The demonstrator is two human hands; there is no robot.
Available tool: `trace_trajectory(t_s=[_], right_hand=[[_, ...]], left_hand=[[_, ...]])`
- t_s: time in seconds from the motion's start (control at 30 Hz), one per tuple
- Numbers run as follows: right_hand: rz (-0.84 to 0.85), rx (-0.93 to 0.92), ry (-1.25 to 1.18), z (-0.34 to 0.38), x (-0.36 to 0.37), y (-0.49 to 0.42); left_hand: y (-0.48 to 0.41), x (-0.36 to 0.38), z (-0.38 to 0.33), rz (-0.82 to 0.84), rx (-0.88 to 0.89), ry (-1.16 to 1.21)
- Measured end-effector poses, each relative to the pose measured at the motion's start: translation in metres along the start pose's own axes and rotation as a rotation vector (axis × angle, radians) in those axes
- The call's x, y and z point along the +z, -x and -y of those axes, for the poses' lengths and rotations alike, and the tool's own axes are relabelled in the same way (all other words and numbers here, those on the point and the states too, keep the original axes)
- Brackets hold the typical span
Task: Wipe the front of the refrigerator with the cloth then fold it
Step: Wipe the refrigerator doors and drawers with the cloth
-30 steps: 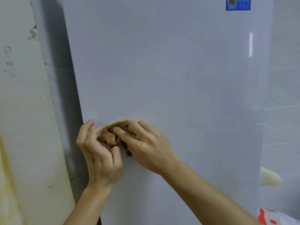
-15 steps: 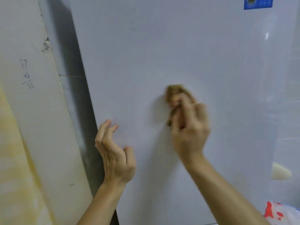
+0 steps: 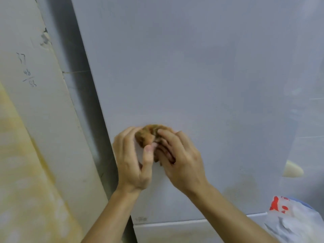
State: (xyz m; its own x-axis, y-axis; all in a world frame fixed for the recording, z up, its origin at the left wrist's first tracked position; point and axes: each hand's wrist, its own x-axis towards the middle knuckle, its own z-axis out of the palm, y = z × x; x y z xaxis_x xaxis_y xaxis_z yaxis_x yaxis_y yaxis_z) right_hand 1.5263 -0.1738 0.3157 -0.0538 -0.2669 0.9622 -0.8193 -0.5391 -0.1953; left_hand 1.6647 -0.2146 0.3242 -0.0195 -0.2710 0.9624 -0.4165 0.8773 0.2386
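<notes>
A small brown-orange cloth (image 3: 149,135) is bunched up against the pale grey refrigerator front (image 3: 201,71), low on its left side. My right hand (image 3: 178,158) grips the cloth from the right with curled fingers. My left hand (image 3: 133,160) meets it from the left, fingers curled over the cloth's upper edge and thumb pressed near its lower part. Most of the cloth is hidden between the two hands.
A white wall panel (image 3: 43,111) with pencil marks stands to the left, with a dark gap beside the refrigerator. A white plastic bag (image 3: 294,221) with red print sits at the lower right. A cream rounded object (image 3: 292,170) shows at the right edge.
Half a second ago my right hand alone held the cloth higher up on the door. It has come down and left, and my left hand has closed onto the cloth again.
</notes>
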Motion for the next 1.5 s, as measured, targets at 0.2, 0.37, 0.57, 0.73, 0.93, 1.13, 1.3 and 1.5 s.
trace_trajectory(t_s=[0.2, 0.37, 0.57, 0.73, 0.93, 1.13, 1.3, 1.5], right_hand=[[0.269, 0.204, -0.215, 0.023, -0.032, 0.019], [0.341, 0.476, -0.176, 0.027, -0.065, 0.024], [0.485, 0.967, -0.602, 0.022, -0.072, 0.009], [0.391, 0.986, -0.591, 0.023, -0.081, -0.005], [0.289, 0.726, -0.064, 0.025, -0.078, -0.007], [0.478, 0.503, -0.055, 0.054, -0.069, 0.004], [0.468, 0.727, -0.182, 0.052, -0.066, 0.002], [0.338, 0.825, -0.111, 0.024, -0.09, -0.038]], left_hand=[[0.0, -0.02, -0.046, 0.217, -0.494, 0.314], [-0.006, -0.042, -0.041, 0.412, -0.784, 0.544], [-0.013, -0.058, -0.037, 0.525, -0.852, 0.476], [-0.017, -0.063, -0.037, 0.602, -0.948, 0.462], [-0.027, -0.054, -0.041, 0.655, -1.107, 0.652], [-0.03, -0.04, -0.045, 0.637, -1.129, 0.661], [-0.026, -0.041, -0.034, 0.727, -1.098, 0.692], [-0.031, -0.062, -0.021, 0.954, -1.098, 0.595]])
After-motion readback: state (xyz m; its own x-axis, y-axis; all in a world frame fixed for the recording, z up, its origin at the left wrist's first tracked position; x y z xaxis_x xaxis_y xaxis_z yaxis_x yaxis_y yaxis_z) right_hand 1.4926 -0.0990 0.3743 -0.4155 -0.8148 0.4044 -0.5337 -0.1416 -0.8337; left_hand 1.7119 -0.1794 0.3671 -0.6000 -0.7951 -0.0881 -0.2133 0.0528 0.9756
